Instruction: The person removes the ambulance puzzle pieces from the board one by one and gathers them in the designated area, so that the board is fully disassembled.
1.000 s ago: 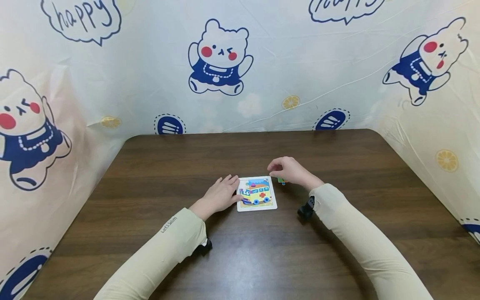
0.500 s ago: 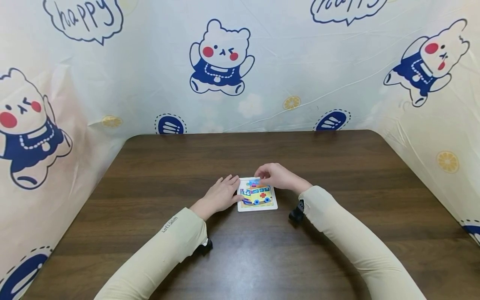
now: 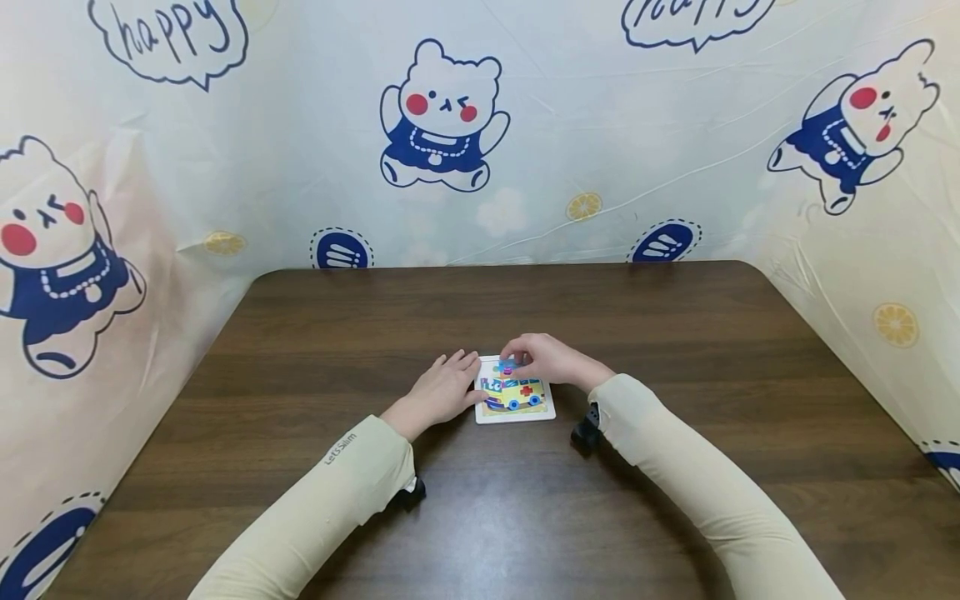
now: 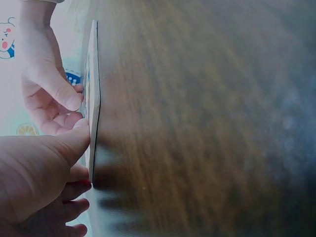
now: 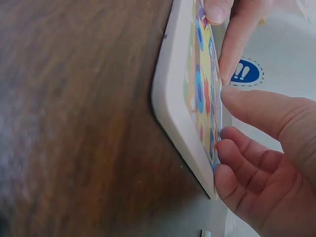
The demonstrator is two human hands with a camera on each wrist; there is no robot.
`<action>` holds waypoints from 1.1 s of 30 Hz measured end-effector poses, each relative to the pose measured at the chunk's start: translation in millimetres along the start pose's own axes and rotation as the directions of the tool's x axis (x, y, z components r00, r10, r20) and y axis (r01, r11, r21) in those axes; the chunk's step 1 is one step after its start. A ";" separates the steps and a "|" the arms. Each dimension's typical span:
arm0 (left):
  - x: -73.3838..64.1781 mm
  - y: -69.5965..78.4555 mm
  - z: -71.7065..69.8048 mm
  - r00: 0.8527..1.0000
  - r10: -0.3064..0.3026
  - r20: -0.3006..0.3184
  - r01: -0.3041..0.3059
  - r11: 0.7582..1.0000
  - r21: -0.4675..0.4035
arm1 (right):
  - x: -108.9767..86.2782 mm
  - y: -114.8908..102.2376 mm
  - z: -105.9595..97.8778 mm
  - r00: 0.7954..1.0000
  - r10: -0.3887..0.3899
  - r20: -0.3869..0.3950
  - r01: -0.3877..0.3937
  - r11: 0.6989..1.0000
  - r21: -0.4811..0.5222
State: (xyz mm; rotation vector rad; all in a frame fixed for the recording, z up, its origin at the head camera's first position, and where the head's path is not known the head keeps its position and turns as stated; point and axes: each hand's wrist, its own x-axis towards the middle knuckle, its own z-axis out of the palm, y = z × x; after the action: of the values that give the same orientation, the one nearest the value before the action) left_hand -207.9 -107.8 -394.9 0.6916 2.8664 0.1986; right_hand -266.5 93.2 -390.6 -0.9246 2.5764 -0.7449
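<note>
Your surface (image 3: 480, 475) is a dark brown wood-grained top with rounded far corners, and a pale patch of glare lies on its near middle. Around it you have a pale printed cloth (image 3: 300, 100) rising at the far side and along the left and right, creased in places. Its far stretch carries a winking bear (image 3: 435, 154) in blue, with another bear at each side, "happy" speech bubbles (image 3: 168, 33), orange slices (image 3: 583, 206) and dark blue ovals (image 3: 341, 249) just above the far edge. The picture board (image 3: 516, 398), a yellow ambulance within a white border, lies flat near the middle of the surface. Your left hand (image 3: 435, 392) rests at its left edge, the fingers extended and the thumb over the border, clamped on nothing. Your right hand (image 3: 553, 360) is over its far right part, fingers bent, with thumb and fingertips apart at the picture; you cannot tell from here whether a piece sits beneath them. The right wrist view also shows the tip of a small object (image 5: 206, 233) just beyond the board, mostly cut off. Your cream sleeves (image 3: 322, 492) reach in from the near side, each with a black wrist device (image 3: 587, 431).
</note>
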 end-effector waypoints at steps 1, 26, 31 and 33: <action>-0.1 0.0 0.0 1.000 0.000 0.001 0.000 1.000 0.001 | 0.7 0.4 0.6 1.000 -0.002 0.004 0.002 1.000 -0.007; 0.3 -0.8 -0.2 1.000 0.009 -0.004 -0.009 1.000 0.016 | 5.2 -2.4 6.3 1.000 -0.024 0.000 0.024 1.000 0.016; 1.1 -0.8 0.1 1.000 0.008 -0.006 -0.008 1.000 0.017 | 4.0 -2.4 5.3 1.000 -0.023 -0.006 0.023 0.999 0.023; 1.4 -1.0 0.4 1.000 0.008 -0.006 -0.008 1.000 0.019 | 3.5 -2.5 5.1 1.000 -0.014 -0.011 0.014 1.000 0.023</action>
State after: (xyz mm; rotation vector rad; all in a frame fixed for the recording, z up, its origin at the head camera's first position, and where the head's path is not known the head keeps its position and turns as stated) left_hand -209.5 -108.0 -395.6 0.7074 2.8750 0.1753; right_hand -265.6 87.3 -393.8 -0.9353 2.5674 -0.7843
